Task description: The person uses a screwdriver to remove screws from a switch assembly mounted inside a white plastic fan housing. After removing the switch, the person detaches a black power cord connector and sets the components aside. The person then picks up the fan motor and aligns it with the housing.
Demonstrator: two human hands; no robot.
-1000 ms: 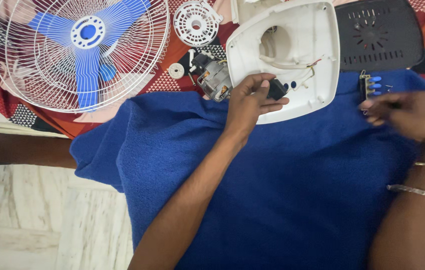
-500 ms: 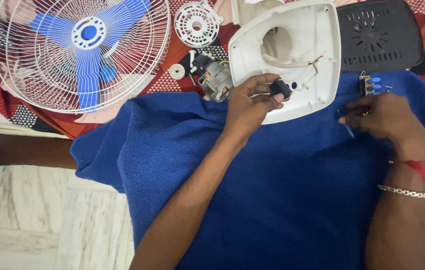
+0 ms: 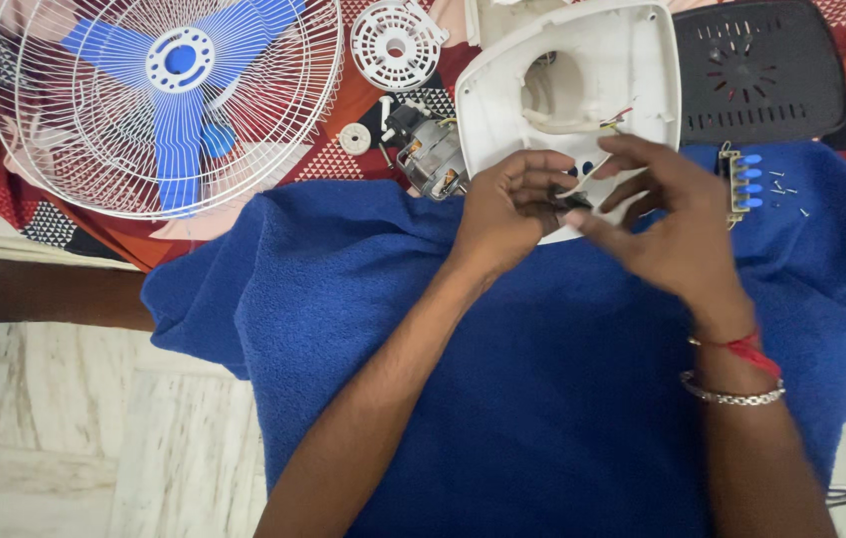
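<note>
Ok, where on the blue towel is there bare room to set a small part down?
The blue towel is bare between the two forearms, and at its left part below the fan guard. It is crowded at the top: both hands, left hand and right hand, meet at the white housing; loose screws lie beside the switch block.

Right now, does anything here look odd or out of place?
Yes: the fan is in pieces. The white base housing lies open with loose wires showing, the motor sits bare beside it, and small screws lie scattered on the blue towel.

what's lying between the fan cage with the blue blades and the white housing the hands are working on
In the head view, between the fan cage and the white housing lie a round white vented cover, a small white disc and a metal motor.
</note>
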